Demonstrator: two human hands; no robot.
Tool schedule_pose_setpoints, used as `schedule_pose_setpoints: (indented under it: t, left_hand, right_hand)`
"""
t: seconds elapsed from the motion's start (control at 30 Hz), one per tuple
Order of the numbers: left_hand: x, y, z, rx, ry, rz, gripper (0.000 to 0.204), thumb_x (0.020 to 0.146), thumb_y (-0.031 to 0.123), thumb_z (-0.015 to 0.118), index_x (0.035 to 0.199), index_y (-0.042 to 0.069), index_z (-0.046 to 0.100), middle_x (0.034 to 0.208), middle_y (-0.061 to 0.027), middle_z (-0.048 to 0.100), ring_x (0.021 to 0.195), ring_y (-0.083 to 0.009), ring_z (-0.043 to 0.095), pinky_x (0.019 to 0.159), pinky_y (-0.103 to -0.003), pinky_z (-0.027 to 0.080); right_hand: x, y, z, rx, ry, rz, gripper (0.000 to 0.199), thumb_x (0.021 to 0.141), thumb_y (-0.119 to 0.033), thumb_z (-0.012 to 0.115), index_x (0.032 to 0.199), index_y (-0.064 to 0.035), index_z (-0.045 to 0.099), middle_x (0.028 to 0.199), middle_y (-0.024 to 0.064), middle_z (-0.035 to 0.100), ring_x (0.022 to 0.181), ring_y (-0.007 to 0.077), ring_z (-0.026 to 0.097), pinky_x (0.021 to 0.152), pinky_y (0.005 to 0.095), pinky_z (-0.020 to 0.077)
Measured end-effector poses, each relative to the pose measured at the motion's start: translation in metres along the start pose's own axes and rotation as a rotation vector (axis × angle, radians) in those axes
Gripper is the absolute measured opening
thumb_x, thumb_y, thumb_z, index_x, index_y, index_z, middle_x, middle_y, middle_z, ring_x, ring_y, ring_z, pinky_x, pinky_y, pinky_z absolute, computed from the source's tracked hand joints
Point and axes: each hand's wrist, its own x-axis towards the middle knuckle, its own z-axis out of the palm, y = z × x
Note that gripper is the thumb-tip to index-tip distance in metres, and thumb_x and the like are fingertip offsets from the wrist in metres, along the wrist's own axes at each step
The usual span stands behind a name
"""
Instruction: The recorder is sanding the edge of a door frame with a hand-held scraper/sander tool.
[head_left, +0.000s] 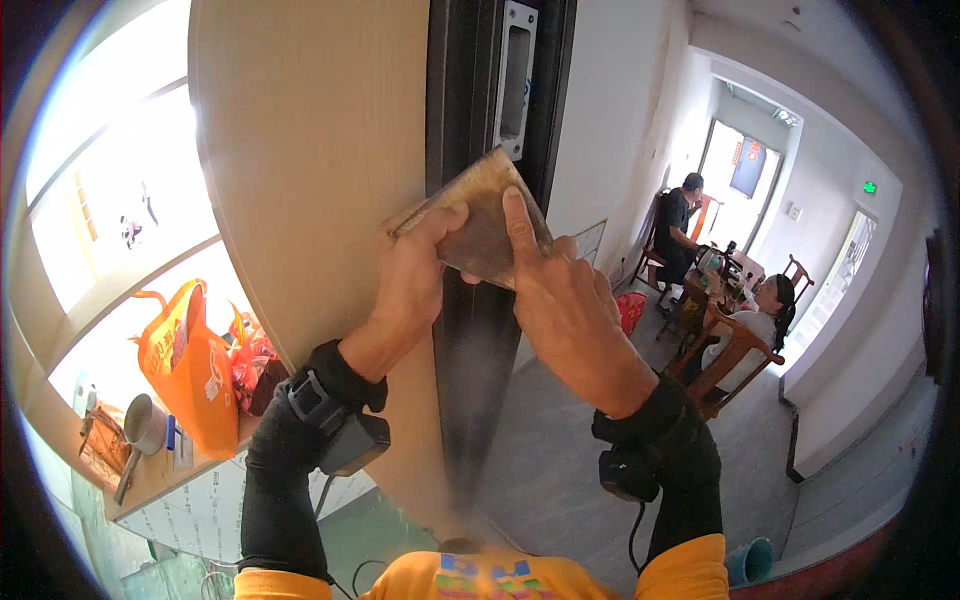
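A flat, brown, squarish plate [483, 222] is held tilted in front of a dark frame; its material I cannot make out. My left hand [420, 265] is closed on its left edge, with the thumb on the face and fingers partly hidden behind. My right hand [565, 300] grips the right side, the index finger laid straight along the face and the other fingers curled. Just above the plate, a metal lock fitting [514, 85] with a long slot sits in the dark frame [462, 95].
A light wood panel [310, 150] stands left of the frame. On a left shelf are an orange bag [190, 370] and a metal pot [147, 425]. At the right, two people sit by a cluttered table, one on a wooden chair [725, 360]. A teal bucket [750, 562] stands low right.
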Motion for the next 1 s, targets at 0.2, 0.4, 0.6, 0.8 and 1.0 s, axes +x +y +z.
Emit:
schedule_pose_setpoints:
  t: [0.2, 0.4, 0.6, 0.8, 1.0]
  left_hand:
    - [0.011, 0.005, 0.013, -0.041, 0.015, 0.024, 0.024, 0.080, 0.019, 0.055, 0.088, -0.003, 0.060, 0.074, -0.0076, 0.059, 0.059, -0.0161, 0.056, 0.045, -0.028, 0.044]
    - [-0.002, -0.022, -0.008, -0.032, -0.007, 0.035, 0.020, 0.082, 0.019, 0.054, 0.088, 0.001, 0.060, 0.075, -0.0063, 0.059, 0.059, -0.0156, 0.056, 0.043, -0.027, 0.043]
    - [0.008, -0.024, -0.019, -0.022, -0.060, -0.020, 0.022, 0.083, 0.023, 0.055, 0.095, 0.004, 0.058, 0.081, -0.0042, 0.059, 0.066, -0.0143, 0.057, 0.049, -0.027, 0.043]
    - [0.022, -0.024, -0.021, 0.059, 0.009, 0.126, 0.024, 0.084, 0.022, 0.054, 0.098, 0.002, 0.059, 0.084, -0.0037, 0.059, 0.074, -0.0137, 0.056, 0.056, -0.027, 0.043]
    - [0.013, -0.025, -0.020, -0.009, 0.060, 0.034, 0.026, 0.084, 0.022, 0.054, 0.099, 0.001, 0.058, 0.086, -0.0046, 0.060, 0.076, -0.0146, 0.056, 0.057, -0.028, 0.043]
  right_hand:
    - [0.011, 0.013, -0.007, -0.026, 0.094, -0.008, 0.077, 0.074, -0.005, 0.058, 0.139, -0.0112, 0.017, 0.084, 0.0275, 0.055, 0.072, 0.0421, 0.060, 0.061, 0.0477, 0.0496]
    - [-0.007, 0.011, 0.001, 0.044, 0.060, -0.044, 0.072, 0.077, -0.005, 0.052, 0.139, -0.0093, 0.016, 0.082, 0.0280, 0.054, 0.069, 0.0412, 0.060, 0.058, 0.0467, 0.0504]
    - [0.000, 0.015, 0.009, -0.026, 0.231, -0.119, 0.067, 0.075, -0.007, 0.054, 0.132, 0.0102, 0.022, 0.075, 0.0226, 0.054, 0.059, 0.0313, 0.060, 0.046, 0.0374, 0.0510]
    - [0.005, 0.022, 0.019, -0.111, 0.304, -0.174, 0.070, 0.071, -0.011, 0.060, 0.129, 0.0119, 0.031, 0.069, 0.0147, 0.052, 0.060, 0.0193, 0.053, 0.042, 0.0280, 0.0483]
    - [0.002, 0.021, 0.016, -0.150, 0.280, -0.202, 0.069, 0.070, -0.012, 0.061, 0.128, 0.0131, 0.032, 0.073, 0.0155, 0.054, 0.060, 0.0178, 0.051, 0.041, 0.0267, 0.0469]
